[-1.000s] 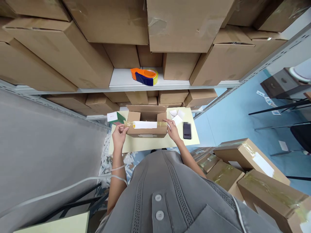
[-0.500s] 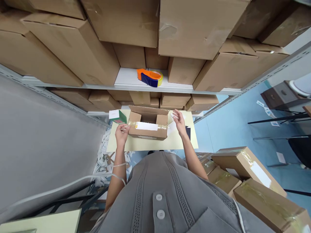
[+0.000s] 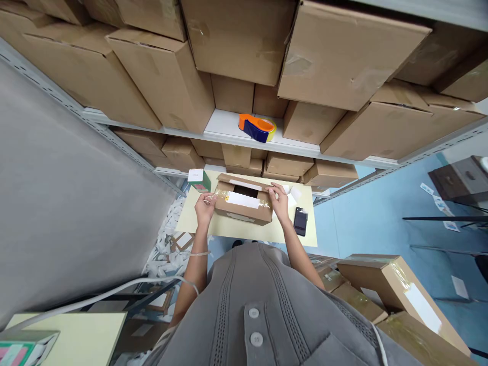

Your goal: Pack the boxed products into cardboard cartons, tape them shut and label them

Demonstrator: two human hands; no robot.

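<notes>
A cardboard box (image 3: 238,213) sits on the pale yellow table in front of me, with a white label and clear tape on its near side. Its far flap leans inward over the dark gap at the top. At the left end, my left hand (image 3: 205,209) pinches the taped near corner. My right hand (image 3: 279,202) has its fingers closed on the right end of the far flap. Left of the cardboard box stands a small green and white box (image 3: 200,181). A dark phone (image 3: 300,221) lies to the right of my right hand.
Behind the table rises a shelf (image 3: 224,134) packed with cardboard boxes; an orange and blue tape dispenser (image 3: 256,127) rests on it. Taped parcels (image 3: 366,277) are piled at my right. Paper scraps (image 3: 163,254) cover the floor at left, beside a grey wall (image 3: 76,178).
My right hand has moved left onto the box, and the far flap has folded inward. My left hand stays at the left corner. The view has shifted, showing more of the phone.
</notes>
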